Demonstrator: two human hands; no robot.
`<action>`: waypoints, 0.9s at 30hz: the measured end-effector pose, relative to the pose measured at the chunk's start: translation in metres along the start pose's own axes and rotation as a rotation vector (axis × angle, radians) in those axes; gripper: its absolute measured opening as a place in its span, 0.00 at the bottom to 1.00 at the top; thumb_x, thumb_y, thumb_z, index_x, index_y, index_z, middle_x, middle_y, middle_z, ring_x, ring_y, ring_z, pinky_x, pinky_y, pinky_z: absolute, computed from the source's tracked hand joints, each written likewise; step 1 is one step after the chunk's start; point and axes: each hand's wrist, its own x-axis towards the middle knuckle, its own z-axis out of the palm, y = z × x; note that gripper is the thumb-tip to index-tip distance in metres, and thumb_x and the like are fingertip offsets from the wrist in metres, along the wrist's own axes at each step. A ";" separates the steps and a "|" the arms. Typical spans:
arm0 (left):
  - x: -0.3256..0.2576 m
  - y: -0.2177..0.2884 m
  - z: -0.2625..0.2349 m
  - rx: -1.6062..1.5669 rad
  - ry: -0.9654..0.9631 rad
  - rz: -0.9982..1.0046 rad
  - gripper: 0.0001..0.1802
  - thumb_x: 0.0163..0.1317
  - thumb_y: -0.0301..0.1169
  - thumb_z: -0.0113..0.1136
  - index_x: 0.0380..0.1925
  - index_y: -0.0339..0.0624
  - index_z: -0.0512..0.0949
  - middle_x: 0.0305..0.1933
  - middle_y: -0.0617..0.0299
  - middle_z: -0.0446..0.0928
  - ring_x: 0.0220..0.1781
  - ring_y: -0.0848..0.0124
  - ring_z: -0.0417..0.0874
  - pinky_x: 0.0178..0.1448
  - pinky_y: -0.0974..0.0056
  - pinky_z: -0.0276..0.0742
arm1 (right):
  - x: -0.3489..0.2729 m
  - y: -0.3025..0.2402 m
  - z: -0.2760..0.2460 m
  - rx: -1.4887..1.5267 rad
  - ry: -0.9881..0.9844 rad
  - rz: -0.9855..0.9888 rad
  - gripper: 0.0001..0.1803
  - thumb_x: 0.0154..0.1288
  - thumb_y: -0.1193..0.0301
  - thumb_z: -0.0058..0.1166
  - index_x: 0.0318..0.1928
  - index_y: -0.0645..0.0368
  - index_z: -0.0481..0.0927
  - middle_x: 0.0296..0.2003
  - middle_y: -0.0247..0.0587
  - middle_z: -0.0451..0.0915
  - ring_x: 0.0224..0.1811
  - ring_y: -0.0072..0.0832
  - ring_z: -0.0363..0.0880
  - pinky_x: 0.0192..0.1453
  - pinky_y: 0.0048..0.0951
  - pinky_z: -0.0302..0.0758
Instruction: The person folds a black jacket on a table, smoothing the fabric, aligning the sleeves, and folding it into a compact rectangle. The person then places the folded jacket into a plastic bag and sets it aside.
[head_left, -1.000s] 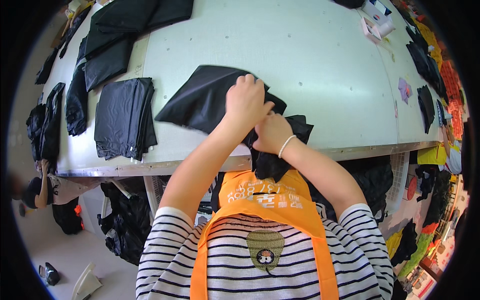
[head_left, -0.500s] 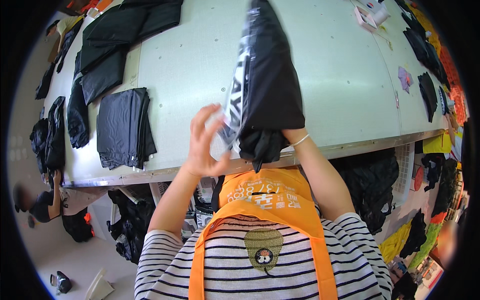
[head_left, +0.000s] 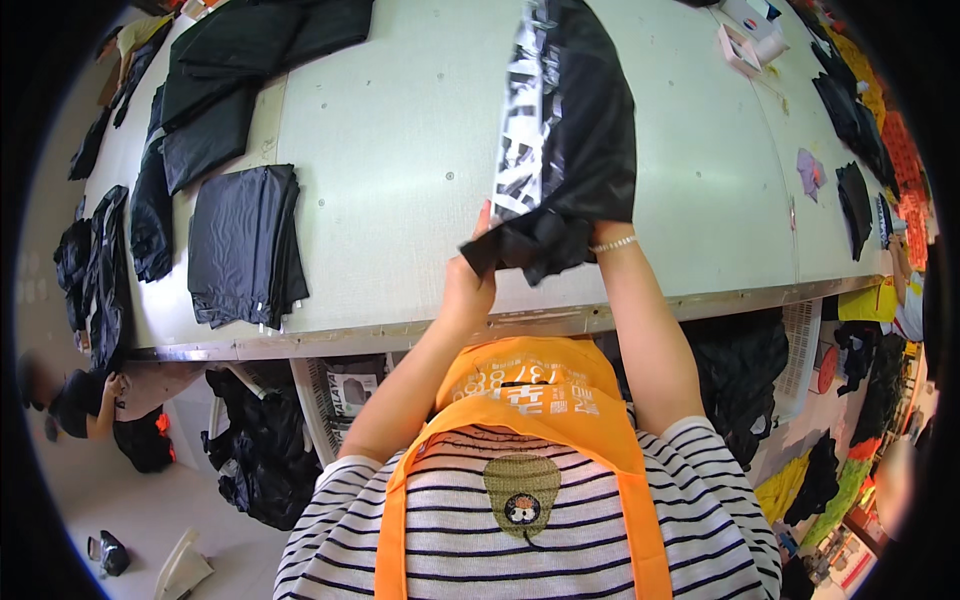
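Observation:
Over the front part of the table I hold up a bundle of folded black clothing (head_left: 590,130) with a shiny plastic bag (head_left: 520,150), printed in white, along its left side. My left hand (head_left: 470,287) grips the bag's lower left edge, its thumb and most fingers behind the plastic. On the right, my right hand (head_left: 612,236), with a beaded bracelet at the wrist, supports the clothing from below; the fingers are covered by the black cloth. Loose dark folds bunch up between both hands.
A neat stack of folded black garments (head_left: 245,245) lies left on the pale table (head_left: 390,190). More black piles (head_left: 210,130) lie behind it. A small open box (head_left: 738,50) stands far right. Below the table edge hang black garments (head_left: 260,450). Other people work at the left and right edges.
My left hand, apart from the bag earlier, has moved right and taken hold of its lower edge. The bundle has shifted slightly right, its printed side turned more into view.

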 end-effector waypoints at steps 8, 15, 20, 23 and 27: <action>0.006 0.021 0.034 -1.048 0.245 -0.827 0.20 0.68 0.23 0.46 0.60 0.41 0.65 0.59 0.54 0.70 0.55 0.62 0.77 0.56 0.59 0.80 | -0.017 -0.102 0.078 -1.249 -0.680 0.148 0.21 0.61 0.56 0.55 0.43 0.61 0.82 0.49 0.57 0.77 0.57 0.45 0.72 0.62 0.37 0.67; 0.034 0.021 -0.006 -1.182 0.203 -0.787 0.18 0.67 0.33 0.49 0.47 0.25 0.71 0.46 0.47 0.77 0.49 0.61 0.79 0.60 0.55 0.75 | -0.124 -0.016 0.018 -0.504 -0.514 -0.308 0.17 0.63 0.60 0.56 0.39 0.63 0.80 0.35 0.44 0.80 0.36 0.30 0.78 0.43 0.27 0.74; 0.032 0.008 -0.028 -0.216 -0.401 -0.875 0.16 0.60 0.37 0.61 0.33 0.30 0.78 0.38 0.58 0.79 0.37 0.75 0.79 0.43 0.69 0.78 | -0.094 0.046 0.022 0.272 -0.235 0.292 0.26 0.68 0.54 0.53 0.40 0.72 0.78 0.34 0.40 0.81 0.37 0.23 0.80 0.45 0.25 0.75; 0.063 0.084 -0.059 0.190 -0.733 -0.544 0.13 0.55 0.37 0.67 0.29 0.36 0.80 0.31 0.62 0.79 0.27 0.79 0.77 0.33 0.71 0.74 | -0.089 0.045 0.008 0.385 -0.337 0.364 0.22 0.70 0.61 0.49 0.42 0.75 0.75 0.40 0.47 0.80 0.40 0.29 0.82 0.49 0.26 0.78; 0.108 0.087 -0.060 0.527 -0.133 0.180 0.34 0.39 0.38 0.76 0.48 0.38 0.74 0.51 0.52 0.73 0.56 0.57 0.72 0.57 0.57 0.70 | -0.090 0.027 0.004 0.414 -0.393 0.441 0.17 0.73 0.68 0.43 0.44 0.75 0.75 0.43 0.48 0.79 0.43 0.33 0.82 0.54 0.32 0.79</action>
